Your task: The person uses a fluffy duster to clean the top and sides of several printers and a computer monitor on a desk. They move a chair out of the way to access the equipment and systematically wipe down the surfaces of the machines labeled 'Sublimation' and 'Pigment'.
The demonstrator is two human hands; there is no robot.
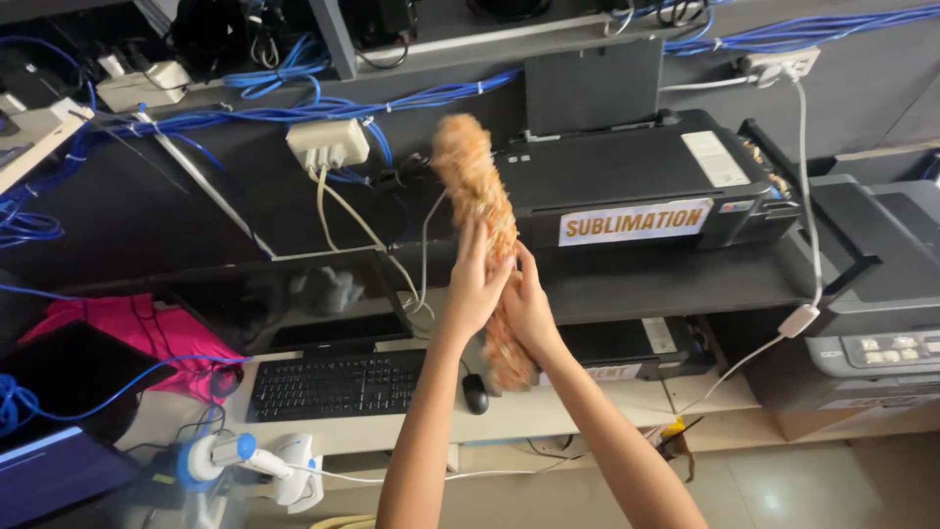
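White rectangular label [634,222] on black printer front, dark monitor screen [294,306] below-left

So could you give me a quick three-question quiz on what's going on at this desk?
1. True or false: both hands press the orange fluffy duster between them.
2. What lies on the desk just below the hands: A) a mouse, B) a cup, C) a phone?
3. What does the duster's top end lie close to?

Key
1. True: left hand and right hand sandwich it.
2. A: black mouse, beside the black keyboard.
3. The black printer on the shelf.
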